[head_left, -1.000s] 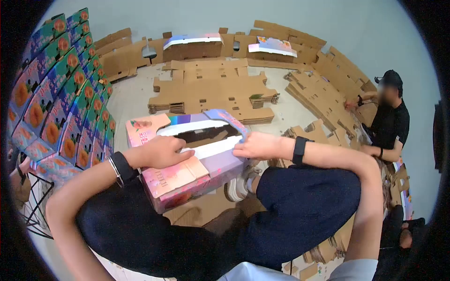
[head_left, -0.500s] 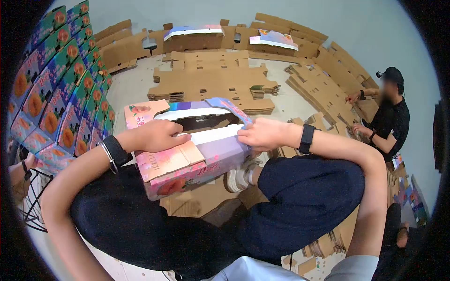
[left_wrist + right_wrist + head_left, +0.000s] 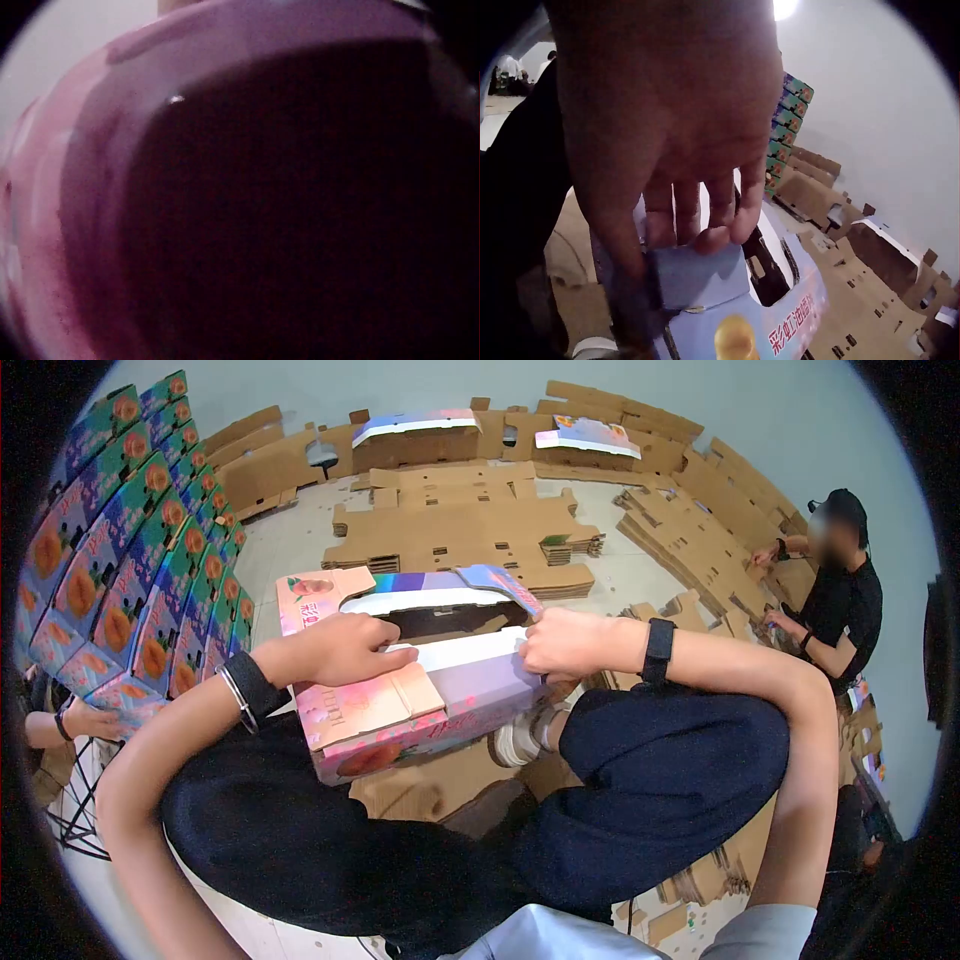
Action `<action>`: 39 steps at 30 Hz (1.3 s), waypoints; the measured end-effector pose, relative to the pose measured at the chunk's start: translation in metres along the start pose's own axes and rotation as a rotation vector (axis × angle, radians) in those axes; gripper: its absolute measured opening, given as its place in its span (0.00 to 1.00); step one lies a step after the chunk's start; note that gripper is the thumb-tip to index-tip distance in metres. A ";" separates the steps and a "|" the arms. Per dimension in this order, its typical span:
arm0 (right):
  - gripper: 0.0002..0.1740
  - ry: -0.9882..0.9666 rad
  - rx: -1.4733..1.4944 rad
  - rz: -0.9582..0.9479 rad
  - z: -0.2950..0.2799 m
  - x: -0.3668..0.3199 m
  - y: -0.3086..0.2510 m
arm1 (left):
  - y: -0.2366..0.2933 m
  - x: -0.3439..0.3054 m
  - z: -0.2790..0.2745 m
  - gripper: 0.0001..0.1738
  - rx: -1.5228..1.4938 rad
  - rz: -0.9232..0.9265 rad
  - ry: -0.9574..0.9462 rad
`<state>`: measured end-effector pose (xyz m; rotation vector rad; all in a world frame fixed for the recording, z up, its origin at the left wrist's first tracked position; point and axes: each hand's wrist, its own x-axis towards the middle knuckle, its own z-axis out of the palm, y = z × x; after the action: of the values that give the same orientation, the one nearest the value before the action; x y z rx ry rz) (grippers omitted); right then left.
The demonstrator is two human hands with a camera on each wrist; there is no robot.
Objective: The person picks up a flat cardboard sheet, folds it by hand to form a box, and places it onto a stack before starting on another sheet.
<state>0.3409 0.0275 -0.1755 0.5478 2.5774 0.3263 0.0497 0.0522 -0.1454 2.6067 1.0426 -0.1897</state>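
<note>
A printed cardboard carton (image 3: 478,682), pink and lilac with peach pictures, rests at my knees. A long opening in its top shows white edges and a dark inside. On the left part of the top lies my left hand (image 3: 340,648), its fingers curled over the opening's edge. My right hand (image 3: 575,643) grips the right end. In the right wrist view its fingers (image 3: 686,217) bend over a lilac flap (image 3: 701,277), and the thumb is on the outer side. Close up in the left wrist view is the carton's dim pinkish side (image 3: 97,142).
Finished peach cartons (image 3: 125,555) stand stacked high at the left, where another person's hand (image 3: 88,718) touches one. Flat brown cardboard piles (image 3: 455,530) cover the floor ahead. At the right sits a person in black (image 3: 850,580) beside more flat cardboard (image 3: 690,545).
My hands and the carton have shifted slightly up in view, both hands keeping their hold. The person at right has straightened, and the hand at far left has reached the stacked cartons.
</note>
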 end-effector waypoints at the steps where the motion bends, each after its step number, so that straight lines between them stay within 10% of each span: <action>1: 0.12 0.002 -0.007 -0.012 0.000 0.000 0.000 | 0.000 0.000 0.000 0.32 0.000 0.004 0.003; 28: 0.15 0.612 0.837 0.350 -0.045 0.031 -0.014 | 0.000 0.018 0.017 0.27 -0.431 -0.144 0.328; 39: 0.29 0.285 1.262 0.488 -0.021 0.043 -0.016 | 0.014 0.033 0.040 0.27 -0.233 -0.133 0.232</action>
<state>0.2906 0.0293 -0.1805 1.6271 2.5925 -1.2459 0.0830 0.0497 -0.1874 2.3903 1.2360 0.1982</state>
